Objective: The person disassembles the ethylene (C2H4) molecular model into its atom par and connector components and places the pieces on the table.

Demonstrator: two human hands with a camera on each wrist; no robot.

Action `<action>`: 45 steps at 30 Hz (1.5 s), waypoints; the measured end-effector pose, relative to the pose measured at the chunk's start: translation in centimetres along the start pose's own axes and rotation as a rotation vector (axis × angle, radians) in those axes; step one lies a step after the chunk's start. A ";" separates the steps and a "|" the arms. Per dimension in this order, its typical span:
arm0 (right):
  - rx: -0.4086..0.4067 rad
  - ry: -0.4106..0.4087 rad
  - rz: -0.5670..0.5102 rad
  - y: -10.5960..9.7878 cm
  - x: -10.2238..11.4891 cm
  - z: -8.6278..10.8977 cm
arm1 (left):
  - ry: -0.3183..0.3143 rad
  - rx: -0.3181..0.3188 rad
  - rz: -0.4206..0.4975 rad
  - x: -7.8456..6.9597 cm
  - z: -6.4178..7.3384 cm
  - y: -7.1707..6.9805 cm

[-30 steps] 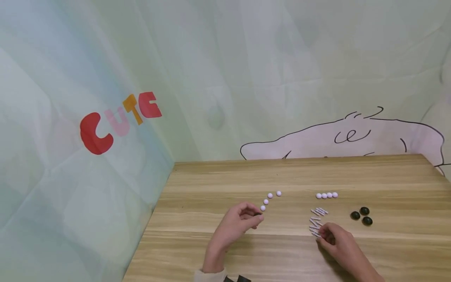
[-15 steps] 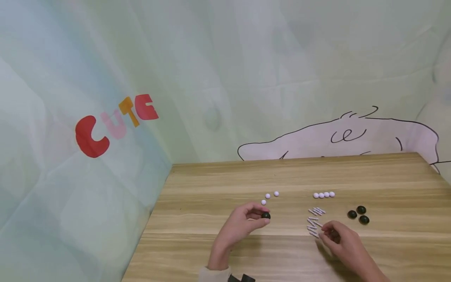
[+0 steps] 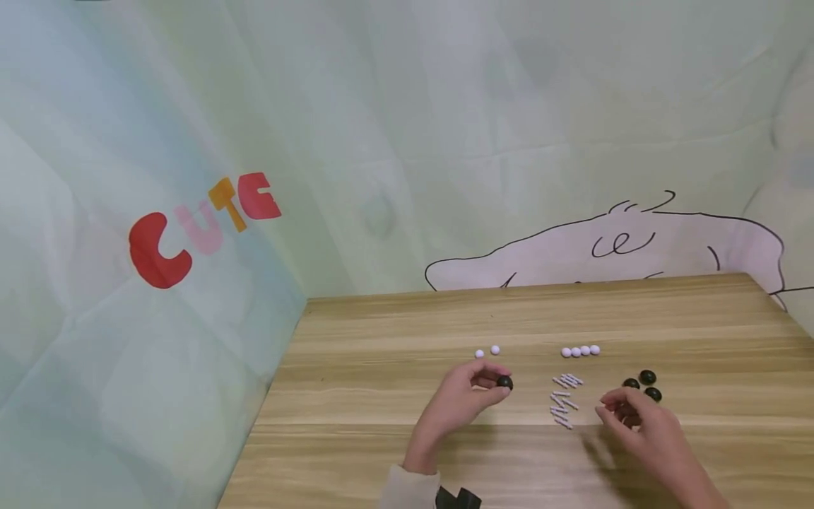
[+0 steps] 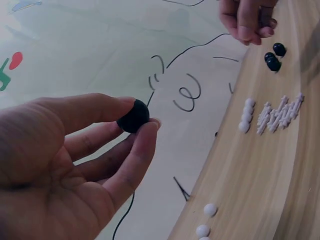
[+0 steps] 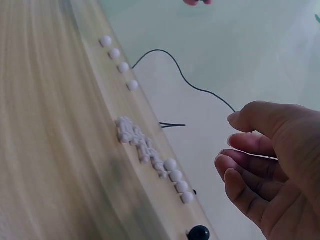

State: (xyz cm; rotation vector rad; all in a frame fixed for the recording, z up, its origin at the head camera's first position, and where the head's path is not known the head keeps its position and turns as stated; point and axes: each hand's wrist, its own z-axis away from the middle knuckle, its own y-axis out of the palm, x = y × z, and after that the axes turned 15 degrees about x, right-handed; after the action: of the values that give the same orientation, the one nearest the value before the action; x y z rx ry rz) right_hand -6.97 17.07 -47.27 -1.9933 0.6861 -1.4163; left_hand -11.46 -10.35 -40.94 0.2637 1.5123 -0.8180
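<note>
My left hand (image 3: 461,399) pinches a glossy black round piece (image 4: 133,117) between thumb and fingertips, above the table. My right hand (image 3: 649,428) hovers with loosely bent fingers and nothing between them, as the right wrist view confirms. To its left lies a loose group of thin white sticks (image 3: 564,401), some slanted across each other. Just beyond it, several black round pieces (image 3: 647,377) sit close together, partly covered by the hand in the head view. Two small white balls (image 3: 494,350) show past my left hand; the right wrist view has several white balls (image 5: 123,67) in that line.
A straight row of touching white balls (image 3: 581,351) lies behind the sticks. The wooden table (image 3: 356,367) meets a pale printed cloth (image 3: 394,141) at its back and left edges. Coloured letters (image 3: 159,251) are on the left cloth.
My left hand has moved right with the black piece, covering more of the white balls. My right hand has let go of a white stick and drawn away to the right.
</note>
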 end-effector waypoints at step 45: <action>-0.113 0.202 0.063 -5.0 -1.2 1.1 | 0.009 0.143 -1.296 -0.5 -13.3 10.1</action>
State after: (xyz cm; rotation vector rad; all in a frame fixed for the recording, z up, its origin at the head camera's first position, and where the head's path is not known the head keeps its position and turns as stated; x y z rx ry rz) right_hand -5.94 21.50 -44.73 -1.9107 0.9286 -1.5857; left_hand -15.46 5.37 -45.02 -0.7063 1.5421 -1.9214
